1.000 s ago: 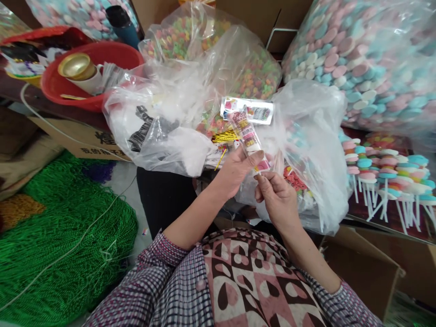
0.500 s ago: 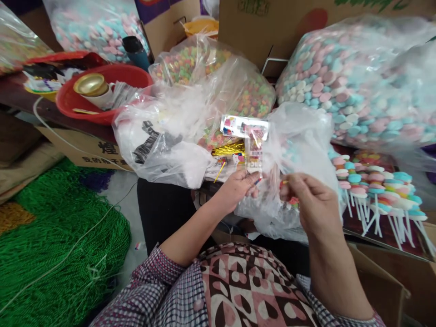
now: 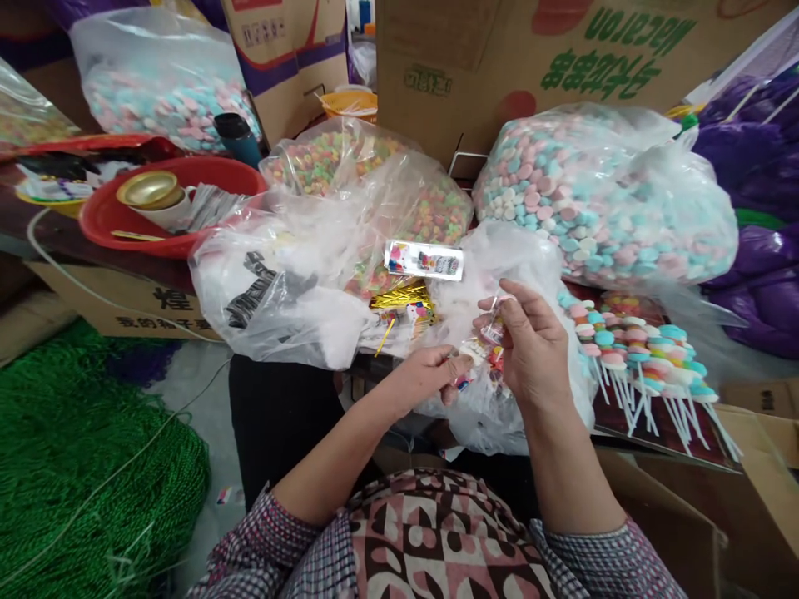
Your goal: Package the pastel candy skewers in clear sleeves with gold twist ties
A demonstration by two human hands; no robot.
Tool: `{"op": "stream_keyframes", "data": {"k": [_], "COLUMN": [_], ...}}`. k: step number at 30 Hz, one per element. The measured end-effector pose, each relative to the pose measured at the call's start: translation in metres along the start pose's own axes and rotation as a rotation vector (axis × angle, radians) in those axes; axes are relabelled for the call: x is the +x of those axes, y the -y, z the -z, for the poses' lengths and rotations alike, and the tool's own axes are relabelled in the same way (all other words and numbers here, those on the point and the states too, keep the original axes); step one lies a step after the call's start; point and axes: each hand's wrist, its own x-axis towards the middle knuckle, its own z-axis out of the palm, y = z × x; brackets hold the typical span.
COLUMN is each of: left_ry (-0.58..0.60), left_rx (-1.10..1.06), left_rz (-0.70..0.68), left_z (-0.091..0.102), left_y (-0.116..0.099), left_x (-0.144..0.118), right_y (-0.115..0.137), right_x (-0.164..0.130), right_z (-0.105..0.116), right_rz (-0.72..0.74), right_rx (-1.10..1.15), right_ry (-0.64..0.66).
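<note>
The left hand (image 3: 430, 374) is closed in a pinch on the lower end of a small clear packet (image 3: 477, 348), thumb on top; the right hand (image 3: 530, 337) grasps its upper end between thumb and fingertips. The packet is glossy film with pinkish and white patches inside and a touch of blue and red by the left fingers; its contents are too small and half covered to make out. It is held slantwise, its long axis running from about seven o'clock up to one o'clock, in front of a whitish plastic bag (image 3: 518, 258).

Taking the packet as the dial's centre, a printed silvery sachet (image 3: 424, 260) lies at eleven o'clock and a sheaf of gold ties (image 3: 405, 295) at ten. At three, sweets on white sticks (image 3: 642, 349) lie in a cluster on the dark bench (image 3: 662, 428). A big bag of pink, blue and white sweets (image 3: 599, 200) sits at one o'clock, and a red basin (image 3: 100, 220) at ten, farther off. A cardboard carton (image 3: 468, 83) stands behind at twelve. Off the bench, at eight, green cord (image 3: 112, 482) is heaped on the floor (image 3: 218, 441).
</note>
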Motion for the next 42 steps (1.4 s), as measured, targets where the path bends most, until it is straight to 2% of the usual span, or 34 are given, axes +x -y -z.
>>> {"op": "stream_keyframes", "data": {"k": [7, 11, 16, 23, 27, 30, 32, 36, 42], "left_ry": [0.042, -0.043, -0.172, -0.185, -0.233, -0.341, -0.383, -0.349, -0.239], "left_rx": [-0.09, -0.137, -0.064, -0.081, -0.253, -0.312, -0.314, -0.367, -0.595], "left_rz": [0.042, 0.018, -0.086, -0.149, -0.094, -0.209, -0.292, -0.324, -0.303], "left_z": [0.0, -0.007, -0.013, -0.016, -0.012, -0.005, -0.002, -0.004, -0.014], "left_y": [-0.004, -0.001, 0.01, 0.018, 0.011, 0.008, 0.009, 0.013, 0.007], "left_x": [0.001, 0.004, 0.009, 0.014, 0.013, 0.014, 0.016, 0.017, 0.016], "right_y": [-0.009, -0.011, -0.012, -0.016, -0.013, -0.008, -0.007, -0.009, -0.02], "right_x": [0.001, -0.003, -0.006, -0.006, -0.006, -0.015, -0.024, -0.037, -0.04], "right_z": [-0.004, -0.01, -0.015, -0.015, -0.009, -0.002, -0.001, -0.007, -0.008], "right_rz": [0.063, 0.055, 0.061, 0.064, 0.039, 0.04, -0.017, -0.09, 0.06], "right_rx": [-0.019, -0.028, -0.013, -0.018, -0.023, -0.043, -0.117, -0.294, -0.481], "right_ry": [-0.066, -0.074, -0.075, -0.047, -0.08, -0.091, -0.021, 0.148, 0.121]}}
